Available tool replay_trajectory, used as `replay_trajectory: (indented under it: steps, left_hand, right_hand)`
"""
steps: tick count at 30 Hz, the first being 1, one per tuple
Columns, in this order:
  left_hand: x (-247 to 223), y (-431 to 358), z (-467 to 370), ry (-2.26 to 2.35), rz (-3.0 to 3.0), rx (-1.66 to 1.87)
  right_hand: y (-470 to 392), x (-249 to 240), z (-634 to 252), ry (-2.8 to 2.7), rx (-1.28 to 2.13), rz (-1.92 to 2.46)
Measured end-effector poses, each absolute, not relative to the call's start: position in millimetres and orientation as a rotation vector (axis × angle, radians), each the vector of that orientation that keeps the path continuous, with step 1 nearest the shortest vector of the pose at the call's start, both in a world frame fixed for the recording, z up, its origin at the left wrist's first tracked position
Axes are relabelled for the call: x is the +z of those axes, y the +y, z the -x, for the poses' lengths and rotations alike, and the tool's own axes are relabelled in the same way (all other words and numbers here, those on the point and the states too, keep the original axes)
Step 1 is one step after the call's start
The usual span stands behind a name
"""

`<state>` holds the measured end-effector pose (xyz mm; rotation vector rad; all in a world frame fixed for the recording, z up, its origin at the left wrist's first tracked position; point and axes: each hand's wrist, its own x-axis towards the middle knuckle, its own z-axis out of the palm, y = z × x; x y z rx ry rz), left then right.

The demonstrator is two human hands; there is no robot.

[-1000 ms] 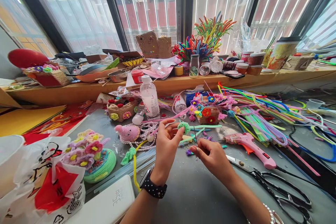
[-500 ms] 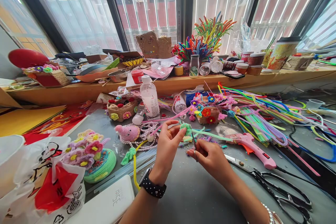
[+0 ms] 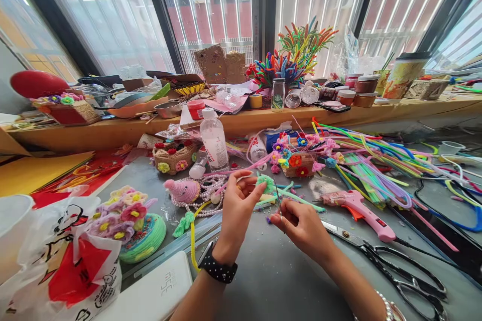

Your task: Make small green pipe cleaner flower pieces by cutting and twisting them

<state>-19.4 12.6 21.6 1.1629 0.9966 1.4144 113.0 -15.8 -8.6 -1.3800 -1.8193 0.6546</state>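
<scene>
Between the thumb and fingers of my left hand is a mint-green fuzzy pipe-cleaner piece, bunched at its top. My right hand is closed around a slim dark metal tool; I cannot tell whether it is tweezers or small scissors. The tool's tip stands upright right beside the green piece. Behind it, a straight light-green pipe-cleaner strand slants down to the right, past my right knuckles. Whether this strand still joins the held piece is unclear.
To the right lie a pink glue gun and large black-handled scissors. Loose pipe cleaners spread behind them. A plastic bottle, a pink crocheted figure with beads, a flower-topped green cushion and a white box stand leftward.
The light-green strand has dropped at its right end and shifted slightly left, away from the glue gun. Both hands stay nearly in place; the tool has tilted a little.
</scene>
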Motion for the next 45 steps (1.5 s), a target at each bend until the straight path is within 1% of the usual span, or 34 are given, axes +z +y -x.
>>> replay_trajectory:
  steps: [11, 16, 20, 25, 28, 33, 37, 45]
  left_hand:
    - [23, 12, 19, 1.015, -1.120, 1.452]
    - [21, 16, 22, 1.014, -1.030, 1.521]
    - [22, 18, 23, 0.985, -0.981, 1.607]
    - [23, 17, 24, 0.934, -0.945, 1.690]
    - [24, 15, 24, 0.891, -0.991, 1.676]
    - [26, 9, 20, 0.903, -1.105, 1.626]
    - [26, 7, 18, 0.888, -1.116, 1.609]
    - [24, 3, 13, 0.906, -1.139, 1.505]
  right_hand:
    - [-14, -11, -115, -1.701, 0.584, 1.336]
    - [-16, -9, -117, -1.609, 0.741, 1.193]
    - [-17, -11, -120, -1.461, 0.804, 1.092]
    - [-16, -14, -122, -1.290, 0.919, 1.087]
    - [-17, -13, -118, -1.348, 0.926, 1.139]
    - [-19, -7, -110, -1.623, 0.965, 1.120]
    - [-19, -7, -109, -1.765, 0.879, 1.153]
    - [-18, -13, -109, -1.850, 0.792, 1.195]
